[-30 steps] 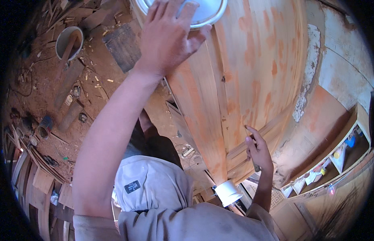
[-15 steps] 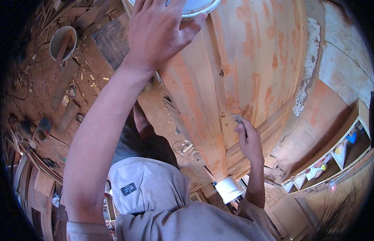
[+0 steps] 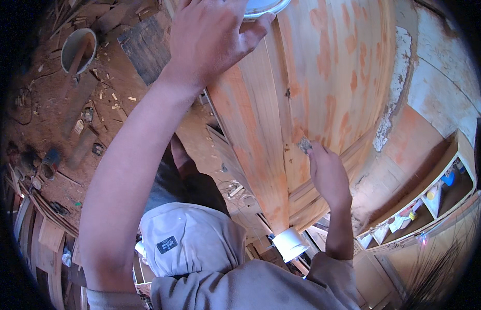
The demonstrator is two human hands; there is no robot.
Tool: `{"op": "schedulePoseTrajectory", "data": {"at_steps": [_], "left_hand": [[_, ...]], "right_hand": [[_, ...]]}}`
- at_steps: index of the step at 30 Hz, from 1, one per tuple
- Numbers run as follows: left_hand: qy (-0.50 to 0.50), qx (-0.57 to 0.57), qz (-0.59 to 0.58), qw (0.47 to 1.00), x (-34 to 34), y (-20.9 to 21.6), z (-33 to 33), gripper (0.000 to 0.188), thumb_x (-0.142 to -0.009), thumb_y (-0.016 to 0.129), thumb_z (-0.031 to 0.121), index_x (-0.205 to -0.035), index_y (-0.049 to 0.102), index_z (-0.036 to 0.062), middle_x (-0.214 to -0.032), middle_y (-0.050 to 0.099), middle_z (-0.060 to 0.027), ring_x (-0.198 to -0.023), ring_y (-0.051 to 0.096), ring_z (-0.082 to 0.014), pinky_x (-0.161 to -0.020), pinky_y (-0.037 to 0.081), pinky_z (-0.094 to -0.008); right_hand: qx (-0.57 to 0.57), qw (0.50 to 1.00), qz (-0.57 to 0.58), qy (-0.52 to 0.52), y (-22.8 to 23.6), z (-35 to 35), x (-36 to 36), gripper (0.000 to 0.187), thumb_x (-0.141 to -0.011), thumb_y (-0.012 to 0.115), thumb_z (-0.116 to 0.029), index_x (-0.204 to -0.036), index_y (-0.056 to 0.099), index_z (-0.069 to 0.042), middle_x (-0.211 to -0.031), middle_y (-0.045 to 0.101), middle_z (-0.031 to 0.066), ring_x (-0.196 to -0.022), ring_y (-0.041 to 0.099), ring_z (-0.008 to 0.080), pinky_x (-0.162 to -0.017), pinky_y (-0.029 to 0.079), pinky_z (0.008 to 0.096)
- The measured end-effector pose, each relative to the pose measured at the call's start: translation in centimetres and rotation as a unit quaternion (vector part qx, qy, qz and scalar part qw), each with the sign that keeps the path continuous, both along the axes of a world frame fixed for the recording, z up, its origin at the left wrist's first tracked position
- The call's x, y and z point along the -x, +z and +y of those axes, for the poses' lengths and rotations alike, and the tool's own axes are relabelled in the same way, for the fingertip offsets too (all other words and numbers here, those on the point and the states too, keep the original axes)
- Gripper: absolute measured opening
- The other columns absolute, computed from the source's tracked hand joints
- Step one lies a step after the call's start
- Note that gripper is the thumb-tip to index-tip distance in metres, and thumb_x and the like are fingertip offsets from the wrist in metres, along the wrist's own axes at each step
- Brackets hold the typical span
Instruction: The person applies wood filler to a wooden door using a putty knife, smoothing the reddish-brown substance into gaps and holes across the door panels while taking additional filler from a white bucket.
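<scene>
A: Wooden panel (image 3: 302,103), upright and orange-patched, looks stiff and heavy; the left hand (image 3: 209,39) steadies it, fingers curled on a white container (image 3: 264,5) at its top.

B: And the right hand (image 3: 328,175) pinches a small putty scraper (image 3: 304,145), light and rigid, against it.

Two hands show: the left hand (image 3: 212,39) at twelve o'clock and the right hand (image 3: 328,173) at four o'clock. One grey bucket (image 3: 77,49) sits at ten o'clock, and one white tub (image 3: 291,244) at five o'clock. One small scraper (image 3: 304,145) meets one wooden panel (image 3: 323,77).
</scene>
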State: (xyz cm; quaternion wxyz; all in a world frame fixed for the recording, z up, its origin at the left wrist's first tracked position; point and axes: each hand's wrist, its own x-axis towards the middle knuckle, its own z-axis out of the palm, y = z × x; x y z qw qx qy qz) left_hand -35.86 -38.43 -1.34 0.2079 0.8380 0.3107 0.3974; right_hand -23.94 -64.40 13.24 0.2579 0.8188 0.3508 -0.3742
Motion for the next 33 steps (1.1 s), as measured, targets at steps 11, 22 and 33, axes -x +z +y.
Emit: {"op": "schedulePoseTrajectory", "data": {"at_steps": [11,22,33], "left_hand": [[-0.003,0.032,-0.007,0.999,0.5,-0.3,-0.1,0.041,-0.077,0.072,0.021,-0.110,0.063,-0.0021,-0.122,0.058,-0.0199,-0.120,0.053,-0.0354,-0.106,0.040,-0.0442],[-0.007,0.054,-0.047,0.997,0.7,-0.9,0.0,0.041,-0.078,0.069,0.019,-0.110,0.061,-0.0040,-0.122,0.059,-0.0229,-0.122,0.053,-0.0351,-0.111,0.036,-0.0443],[-0.021,0.078,-0.058,0.995,0.6,-0.8,0.0,0.040,-0.079,0.068,0.019,-0.112,0.061,-0.0023,-0.125,0.057,-0.0229,-0.126,0.051,-0.0357,-0.113,0.034,-0.0454]], "right_hand": [[0.055,0.993,0.022,0.102,-1.4,2.3,-1.3,0.021,-0.101,0.046,-0.016,-0.096,0.053,0.003,-0.084,0.063,0.0301,-0.084,0.061,0.0485,-0.071,0.045,0.0552],[0.094,0.980,0.058,0.166,-2.4,3.6,-2.4,0.021,-0.100,0.047,-0.016,-0.092,0.052,0.002,-0.079,0.060,0.0306,-0.081,0.060,0.0476,-0.070,0.044,0.0558],[0.020,0.985,0.152,0.074,-0.4,1.6,-3.8,0.021,-0.100,0.054,-0.022,-0.096,0.056,-0.001,-0.082,0.063,0.0239,-0.081,0.062,0.0442,-0.070,0.047,0.0505]]}}
